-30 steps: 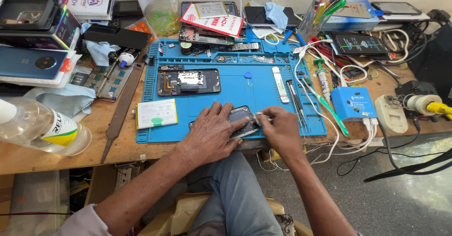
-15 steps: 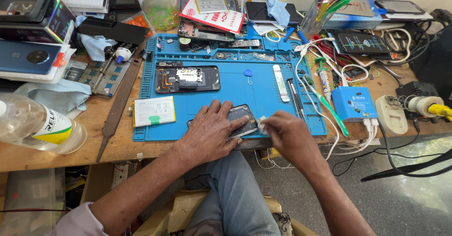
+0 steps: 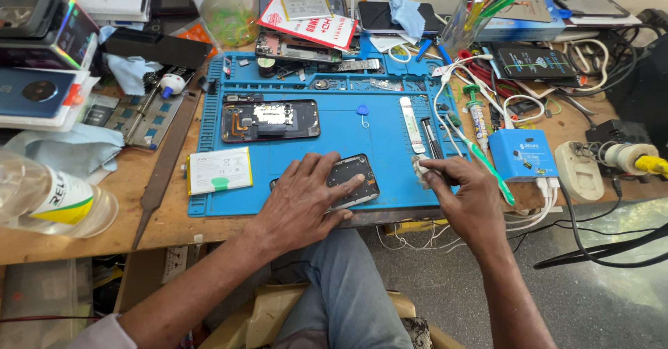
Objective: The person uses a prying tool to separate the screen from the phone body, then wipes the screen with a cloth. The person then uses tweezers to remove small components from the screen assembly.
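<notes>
Now the left hand (image 3: 303, 199) lies flat on a dark phone part (image 3: 351, 180), its fingers spread and pressing the part down on the blue work mat (image 3: 362, 137); this grip is open, not closed around anything. Just to the right of it, the right hand (image 3: 466, 196) pinches a small whitish wad of cloth (image 3: 421, 170) between thumb and fingertips, and the wad hangs beside the phone part's right edge without touching it. Beyond the left hand, farther on the mat, an opened phone body (image 3: 270, 120) lies with its inside up. To the left of this hand rests a white battery (image 3: 219, 171). Beyond the right hand lie a white flat tool (image 3: 412, 124) and, further right, a blue box (image 3: 522, 154) on the wooden surface (image 3: 160, 210).
</notes>
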Available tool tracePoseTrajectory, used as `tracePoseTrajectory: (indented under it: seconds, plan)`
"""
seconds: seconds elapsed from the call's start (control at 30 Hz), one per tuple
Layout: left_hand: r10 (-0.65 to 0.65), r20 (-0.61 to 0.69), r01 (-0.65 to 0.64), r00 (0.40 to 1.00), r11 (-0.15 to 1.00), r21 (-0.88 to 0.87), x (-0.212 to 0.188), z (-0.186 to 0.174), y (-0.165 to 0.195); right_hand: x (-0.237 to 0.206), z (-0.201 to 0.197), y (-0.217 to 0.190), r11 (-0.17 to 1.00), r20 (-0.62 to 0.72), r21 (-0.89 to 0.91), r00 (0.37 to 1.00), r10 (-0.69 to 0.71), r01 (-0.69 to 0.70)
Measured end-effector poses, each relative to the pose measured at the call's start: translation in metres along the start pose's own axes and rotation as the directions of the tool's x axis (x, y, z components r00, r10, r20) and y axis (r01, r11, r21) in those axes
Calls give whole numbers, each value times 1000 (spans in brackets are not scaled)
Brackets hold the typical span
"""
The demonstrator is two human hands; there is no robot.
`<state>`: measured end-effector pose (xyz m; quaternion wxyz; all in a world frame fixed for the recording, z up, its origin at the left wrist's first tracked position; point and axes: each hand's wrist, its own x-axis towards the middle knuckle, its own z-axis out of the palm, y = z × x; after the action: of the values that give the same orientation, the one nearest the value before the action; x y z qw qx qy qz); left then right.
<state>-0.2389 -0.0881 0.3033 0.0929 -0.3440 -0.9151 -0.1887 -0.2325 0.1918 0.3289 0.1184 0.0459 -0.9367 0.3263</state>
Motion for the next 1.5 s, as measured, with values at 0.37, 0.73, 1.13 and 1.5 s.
tracePoseTrajectory:
  seconds: [0.37, 0.73, 1.13, 1.5]
  plan:
    - [36, -9, -35, 999, 994, 100, 4, 10, -3, -4, 33, 15, 950, 96, 291, 992, 86, -111]
    - [39, 51, -45, 998, 992, 120, 9, 12, -5, 10, 53, -7, 992, 82, 94, 994, 73, -81]
    - [-2, 104, -3, 995, 999, 48, 13, 3, -5, 54, 66, -13, 987, 78, 139, 995, 65, -75]
    - [3, 86, -9, 996, 997, 70, 12, -5, 0, 55, 79, -28, 1000, 126, -2, 992, -16, 17]
